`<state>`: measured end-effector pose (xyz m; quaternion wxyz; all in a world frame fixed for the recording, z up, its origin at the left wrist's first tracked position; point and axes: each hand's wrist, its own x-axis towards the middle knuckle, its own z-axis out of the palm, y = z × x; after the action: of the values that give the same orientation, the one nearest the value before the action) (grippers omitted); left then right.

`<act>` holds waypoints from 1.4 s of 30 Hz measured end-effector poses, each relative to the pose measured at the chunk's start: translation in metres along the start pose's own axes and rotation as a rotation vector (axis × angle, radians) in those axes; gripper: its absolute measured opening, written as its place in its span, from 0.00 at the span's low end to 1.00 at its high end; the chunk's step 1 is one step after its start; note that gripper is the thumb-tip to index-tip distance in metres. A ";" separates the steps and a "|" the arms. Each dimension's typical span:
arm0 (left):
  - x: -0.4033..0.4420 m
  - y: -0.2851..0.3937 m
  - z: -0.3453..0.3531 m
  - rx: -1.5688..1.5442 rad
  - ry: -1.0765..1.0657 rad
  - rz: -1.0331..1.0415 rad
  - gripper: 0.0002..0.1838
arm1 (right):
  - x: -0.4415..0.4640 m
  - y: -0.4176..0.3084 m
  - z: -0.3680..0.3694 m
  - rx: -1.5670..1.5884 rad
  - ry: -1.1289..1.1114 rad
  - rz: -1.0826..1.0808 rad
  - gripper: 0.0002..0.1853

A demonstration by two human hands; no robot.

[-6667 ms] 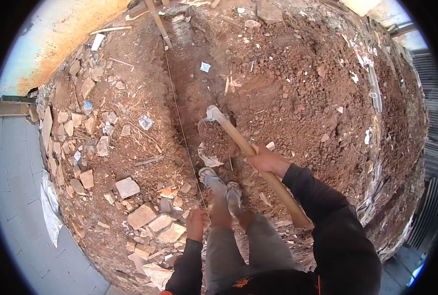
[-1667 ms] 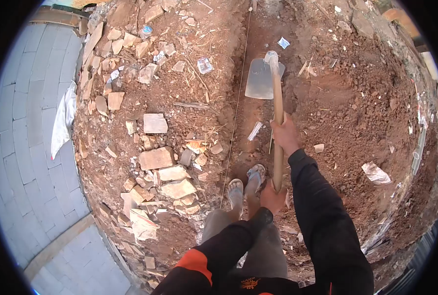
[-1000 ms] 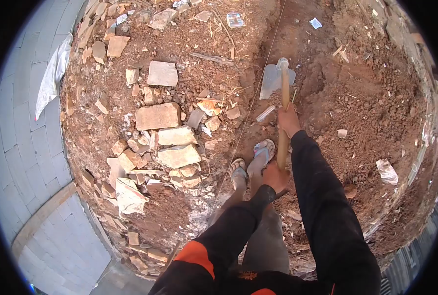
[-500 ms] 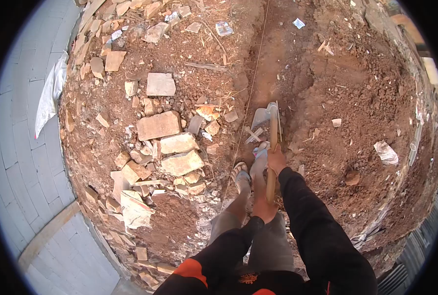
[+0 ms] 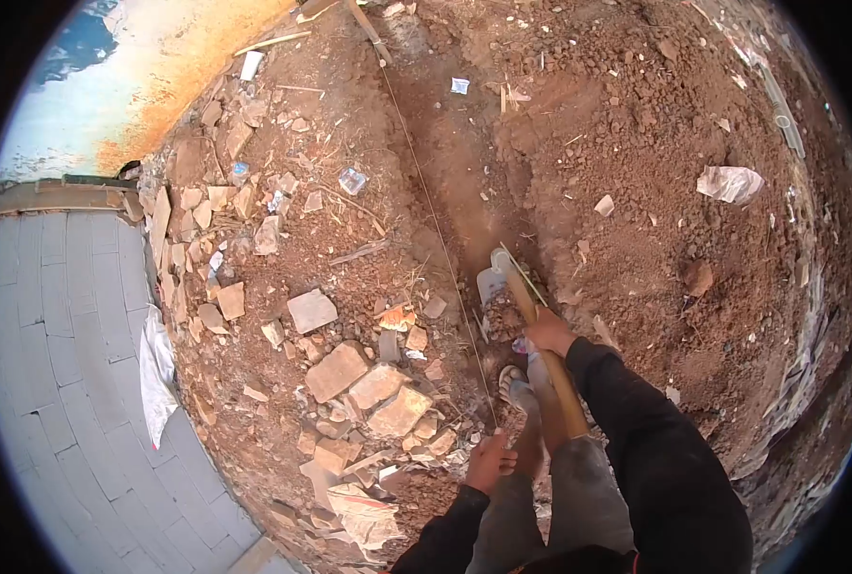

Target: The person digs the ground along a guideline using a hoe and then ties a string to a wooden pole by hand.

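My right hand [image 5: 548, 332] is closed round the wooden handle of a hoe [image 5: 562, 387]. The hoe's metal blade [image 5: 490, 284] rests in a shallow trench [image 5: 464, 196], just ahead of my feet, with soil against it. My left hand [image 5: 491, 461] is off the handle, its fingers curled at the near end of a thin string [image 5: 433, 206] that runs along the trench's left edge. Whether the fingers grip the string is too small to tell. A thin green stick lies beside the hoe head.
Broken bricks and stones [image 5: 338, 371] lie left of the trench. Beyond them is grey paving [image 5: 72, 335] with a white sack [image 5: 156, 373]. Loose soil and a crumpled wrapper [image 5: 730, 184] are on the right. A stained wall [image 5: 158, 86] stands at the upper left.
My left hand has let go of the hoe handle and moved left to the string. The hoe head has come back towards my feet since the earlier frames. The view has turned.
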<state>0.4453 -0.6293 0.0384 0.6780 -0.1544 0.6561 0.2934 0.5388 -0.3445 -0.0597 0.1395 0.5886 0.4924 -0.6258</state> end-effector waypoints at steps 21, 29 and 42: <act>-0.159 -0.008 -0.239 0.509 0.513 -0.141 0.28 | -0.581 0.137 -0.215 0.964 0.831 -0.458 0.44; -0.141 0.178 -0.150 0.428 0.378 0.465 0.23 | -0.556 0.158 -0.300 0.899 1.000 -0.503 0.37; -0.182 -0.172 -0.284 -0.172 0.493 -0.089 0.29 | -0.462 0.313 -0.450 1.435 0.509 -0.320 0.12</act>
<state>0.3275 -0.9675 0.1611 0.4943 -0.3068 0.7667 0.2714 1.1681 -0.3296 0.2825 -0.4850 0.5823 0.0626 -0.6495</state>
